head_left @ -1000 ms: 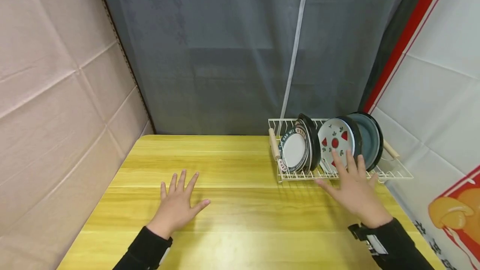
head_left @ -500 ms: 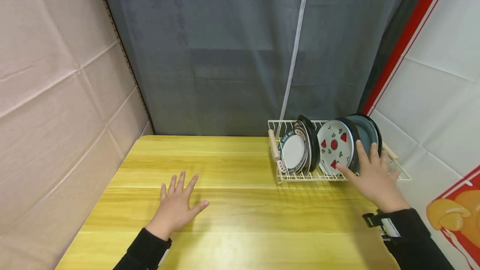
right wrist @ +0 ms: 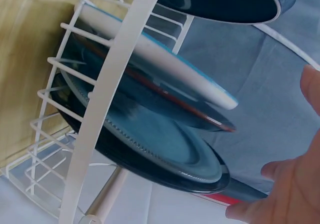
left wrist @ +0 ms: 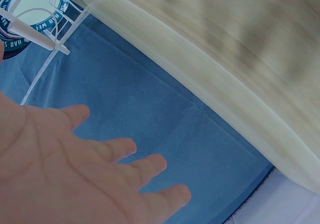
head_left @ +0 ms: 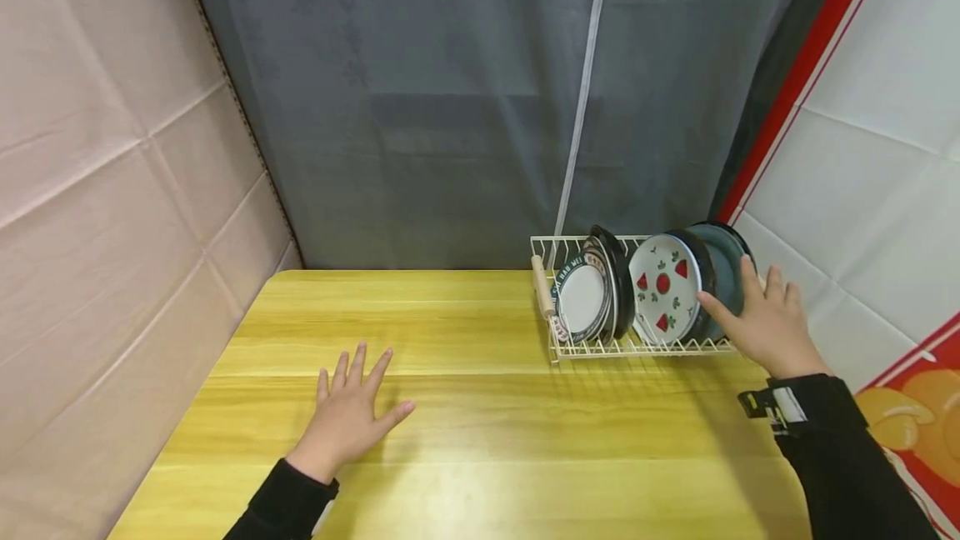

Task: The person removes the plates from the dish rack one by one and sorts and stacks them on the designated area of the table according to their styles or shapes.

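A white wire dish rack point(head_left: 645, 352) stands at the table's back right, with plates and dishes upright in it. Its left part holds small plates with lettered rims point(head_left: 581, 298) beside a black dish point(head_left: 622, 290). Further right are a white strawberry-patterned plate point(head_left: 654, 319) and a grey-blue plate point(head_left: 724, 269), also visible as a blue plate point(right wrist: 160, 134) in the right wrist view. My right hand point(head_left: 772, 325) hovers with fingers spread at the rack's right end, partly covering the grey-blue plate; it grips nothing. Palm down over the table, my left hand point(head_left: 345, 419) has spread fingers and holds nothing.
The yellow wood-grain table point(head_left: 450, 323) runs back to a grey curtain point(head_left: 450, 148). Pale cloth walls rise on the left point(head_left: 112, 190) and right point(head_left: 877, 165). A wooden handle point(head_left: 542, 286) is on the rack's left end.
My right hand has moved right and slightly away from me, from before the strawberry plate to the rack's right end. The left hand stays nearly still. The dishes have not visibly moved.
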A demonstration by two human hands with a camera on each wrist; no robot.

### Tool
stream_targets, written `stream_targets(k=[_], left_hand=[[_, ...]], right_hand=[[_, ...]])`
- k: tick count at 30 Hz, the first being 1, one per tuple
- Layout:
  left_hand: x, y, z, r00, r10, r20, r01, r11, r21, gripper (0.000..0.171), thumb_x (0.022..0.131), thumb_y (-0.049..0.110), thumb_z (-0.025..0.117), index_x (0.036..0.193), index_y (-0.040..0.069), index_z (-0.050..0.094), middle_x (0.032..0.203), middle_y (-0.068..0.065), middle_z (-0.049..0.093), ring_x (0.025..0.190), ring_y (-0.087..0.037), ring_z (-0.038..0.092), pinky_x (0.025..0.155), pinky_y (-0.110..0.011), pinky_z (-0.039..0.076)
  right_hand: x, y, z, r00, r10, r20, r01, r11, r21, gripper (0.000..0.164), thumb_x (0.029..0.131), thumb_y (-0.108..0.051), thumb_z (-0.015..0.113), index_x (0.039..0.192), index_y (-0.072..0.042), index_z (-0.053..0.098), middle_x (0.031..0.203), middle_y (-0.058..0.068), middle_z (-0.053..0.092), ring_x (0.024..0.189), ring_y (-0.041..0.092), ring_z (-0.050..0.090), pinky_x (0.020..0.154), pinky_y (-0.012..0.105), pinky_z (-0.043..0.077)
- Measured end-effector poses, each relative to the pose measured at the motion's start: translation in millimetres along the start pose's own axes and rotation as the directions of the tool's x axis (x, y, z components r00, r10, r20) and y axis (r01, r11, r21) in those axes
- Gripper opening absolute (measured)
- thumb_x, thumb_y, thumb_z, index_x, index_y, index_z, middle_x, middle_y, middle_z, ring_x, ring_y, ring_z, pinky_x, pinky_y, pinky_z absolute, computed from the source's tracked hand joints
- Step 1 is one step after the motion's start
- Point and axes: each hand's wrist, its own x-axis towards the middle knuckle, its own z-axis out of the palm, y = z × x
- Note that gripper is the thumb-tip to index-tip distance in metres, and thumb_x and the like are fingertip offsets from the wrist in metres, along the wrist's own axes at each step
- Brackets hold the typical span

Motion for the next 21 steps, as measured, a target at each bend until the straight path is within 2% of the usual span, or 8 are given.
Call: stream_targets(k=[6, 12, 18, 21], left_hand=[[-0.1, 3.8, -3.1, 0.998, -0.013, 0.062, 0.013, 1.000, -0.002, 0.089, 0.112, 0.059, 0.065, 0.180, 0.012, 0.032, 0.186, -0.036, 0.013, 0.170, -0.068, 0.011, 0.132, -0.092, 0.004], [-1.7, 5.1, -2.4, 0.998, -0.017, 0.064, 0.017, 1.000, -0.003, 0.090, 0.112, 0.060, 0.064, 0.180, 0.012, 0.030, 0.187, -0.035, 0.011, 0.171, -0.068, 0.010, 0.132, -0.092, 0.003], [-3.1, 4.0, 1.5, 0.998, -0.017, 0.056, 0.017, 1.000, -0.007, 0.090, 0.111, 0.060, 0.065, 0.180, 0.012, 0.032, 0.187, -0.035, 0.012, 0.170, -0.068, 0.012, 0.132, -0.091, 0.004], [-4.6, 5.2, 1.9, 0.998, -0.017, 0.056, 0.018, 1.000, -0.015, 0.090, 0.111, 0.060, 0.065, 0.180, 0.012, 0.031, 0.187, -0.035, 0.011, 0.170, -0.068, 0.012, 0.132, -0.091, 0.004]], right_hand=[[11, 8, -2, 0.999, 0.021, 0.030, -0.022, 1.000, 0.020, 0.112, 0.116, -0.074, 0.037, 0.175, 0.006, -0.015, 0.170, 0.058, -0.016, 0.153, 0.089, -0.008, 0.123, 0.099, 0.007], [26, 23, 0, 0.998, 0.040, 0.054, -0.043, 0.998, 0.046, 0.113, 0.116, -0.073, 0.035, 0.173, 0.007, -0.021, 0.169, 0.059, -0.018, 0.152, 0.090, -0.006, 0.120, 0.100, 0.012], [35, 34, 0, 0.996, 0.030, 0.082, -0.035, 0.997, 0.067, 0.110, 0.118, -0.070, 0.031, 0.170, 0.009, -0.025, 0.167, 0.062, -0.012, 0.154, 0.086, 0.005, 0.119, 0.098, 0.023], [40, 33, -2, 0.996, 0.023, 0.088, -0.034, 0.993, 0.117, 0.109, 0.119, -0.067, 0.029, 0.169, 0.011, -0.027, 0.169, 0.059, -0.013, 0.158, 0.082, 0.005, 0.124, 0.094, 0.021]])
